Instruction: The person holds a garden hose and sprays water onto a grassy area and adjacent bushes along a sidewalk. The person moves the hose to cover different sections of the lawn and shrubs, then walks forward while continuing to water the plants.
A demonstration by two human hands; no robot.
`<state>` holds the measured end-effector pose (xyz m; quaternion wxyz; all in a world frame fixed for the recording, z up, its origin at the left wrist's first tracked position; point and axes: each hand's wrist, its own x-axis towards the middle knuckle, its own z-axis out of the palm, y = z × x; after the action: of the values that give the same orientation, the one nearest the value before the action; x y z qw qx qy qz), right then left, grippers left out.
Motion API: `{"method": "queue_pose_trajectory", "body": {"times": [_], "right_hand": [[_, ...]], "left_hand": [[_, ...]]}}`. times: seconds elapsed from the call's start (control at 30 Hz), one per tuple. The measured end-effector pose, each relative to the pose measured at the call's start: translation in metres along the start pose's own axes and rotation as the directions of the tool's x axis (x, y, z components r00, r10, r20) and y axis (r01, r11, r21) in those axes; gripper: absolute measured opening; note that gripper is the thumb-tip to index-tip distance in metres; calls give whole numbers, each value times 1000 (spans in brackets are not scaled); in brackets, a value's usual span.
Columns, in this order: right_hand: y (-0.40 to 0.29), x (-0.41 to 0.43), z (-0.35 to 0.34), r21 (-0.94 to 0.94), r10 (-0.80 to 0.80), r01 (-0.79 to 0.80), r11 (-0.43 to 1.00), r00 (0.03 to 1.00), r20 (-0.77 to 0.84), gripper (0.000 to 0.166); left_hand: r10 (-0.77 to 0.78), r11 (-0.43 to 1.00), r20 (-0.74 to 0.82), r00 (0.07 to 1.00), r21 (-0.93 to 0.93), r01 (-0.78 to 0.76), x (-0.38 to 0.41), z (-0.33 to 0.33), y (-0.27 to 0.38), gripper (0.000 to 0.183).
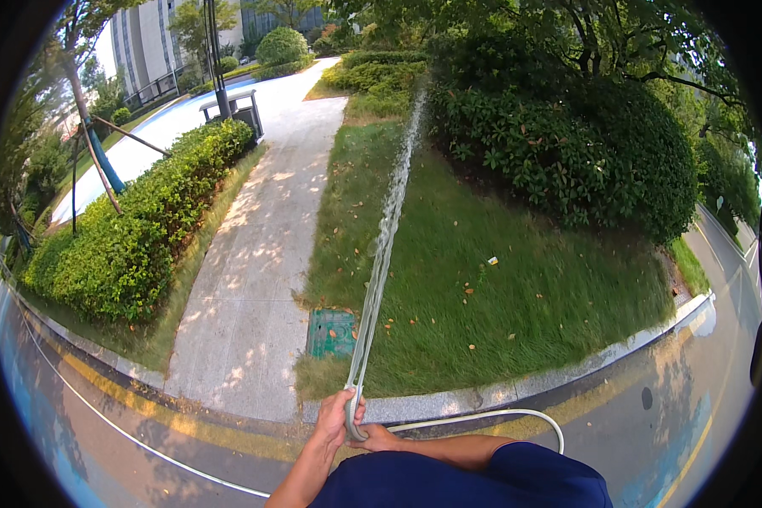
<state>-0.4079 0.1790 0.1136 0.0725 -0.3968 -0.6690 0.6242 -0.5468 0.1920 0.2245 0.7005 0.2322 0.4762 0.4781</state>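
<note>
My left hand (336, 416) grips a pale garden hose (357, 421) close to its open end, with the thumb near the mouth. Just below, my right hand (374, 438) holds the same hose where it bends. A stream of water (381, 254) shoots from the end, passes over the grass lawn (444, 298) and breaks into spray by a large, dark-leaved shrub (565, 152). From my right hand the hose runs right along the kerb and loops back behind my body. Another length lies on the road at the left.
A stone-paved path (247, 305) runs beside the lawn, with a clipped hedge (133, 241) on its left. A green utility cover (330, 333) lies in the grass. The granite kerb (482, 397) borders the road (648, 438). A litter bin (250, 117) stands by a pole, and wooden stakes (101, 168) prop a tree.
</note>
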Motion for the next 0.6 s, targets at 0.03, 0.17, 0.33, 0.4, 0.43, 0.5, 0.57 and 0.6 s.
{"method": "queue_pose_trajectory", "body": {"times": [0.03, 0.17, 0.33, 0.4, 0.43, 0.5, 0.57, 0.6], "right_hand": [[5, 2, 2, -9, -9, 8, 1000, 1000, -10, 44], [30, 16, 10, -40, -54, 52, 998, 997, -50, 45], [21, 10, 8, -9, 3, -3, 1000, 1000, 3, 45], [31, 16, 11, 18, 20, -20, 1000, 1000, 22, 45], [34, 17, 12, 32, 6, -6, 999, 1000, 8, 43], [34, 17, 14, 57, -21, 22, 998, 1000, -19, 41], [30, 14, 14, 59, -53, 55, 997, 998, -39, 40], [26, 11, 12, 59, -69, 72, 996, 996, -50, 40]], "left_hand": [[-3, 1000, -2, 1000, 15, 3, -1, 2, 1, 33], [12, 998, -29, 1000, 62, -10, -7, 9, 2, 33], [-1, 1000, 8, 1000, 0, 1, 6, -3, -7, 32], [-32, 999, 23, 999, -11, 32, 11, -3, -4, 32], [-48, 999, 31, 998, -17, 49, 13, -3, -2, 32], [-66, 998, 44, 997, 23, 65, 18, -2, -1, 33], [-92, 994, 52, 994, 64, 88, 19, 1, 1, 33], [-108, 991, 55, 993, 85, 103, 18, 5, 3, 32]]}}
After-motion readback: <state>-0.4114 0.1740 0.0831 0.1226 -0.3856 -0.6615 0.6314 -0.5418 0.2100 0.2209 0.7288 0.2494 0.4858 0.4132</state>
